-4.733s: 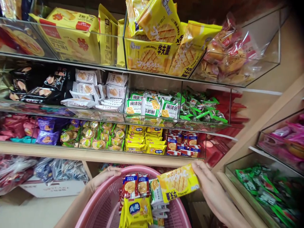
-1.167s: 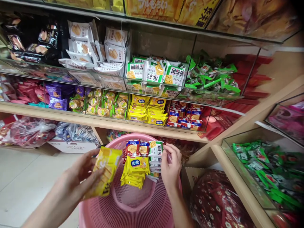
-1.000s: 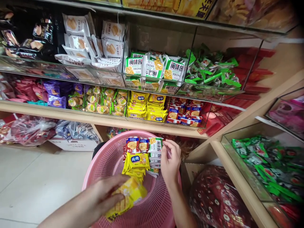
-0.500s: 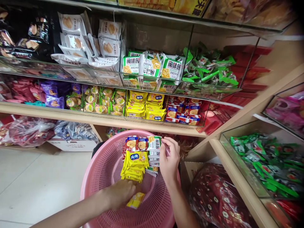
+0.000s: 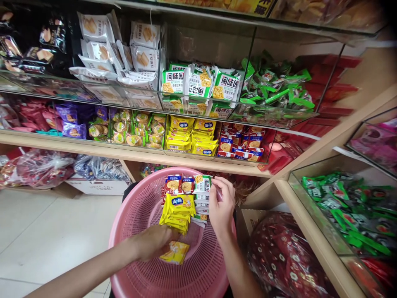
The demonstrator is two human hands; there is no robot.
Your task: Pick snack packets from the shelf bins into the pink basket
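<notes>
Head view: left hand (image 5: pixel 153 242) curled just beside a yellow wafer packet (image 5: pixel 174 252); right hand (image 5: pixel 221 205) pinching cracker packets (image 5: pixel 202 184).

Biscuit packets (image 5: pixel 178 209) inside plastic basket (image 5: pixel 192 279)

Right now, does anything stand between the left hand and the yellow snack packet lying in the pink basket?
Nothing visible does: the left hand sits right beside the yellow snack packet, with only the pink basket beneath them.
</notes>
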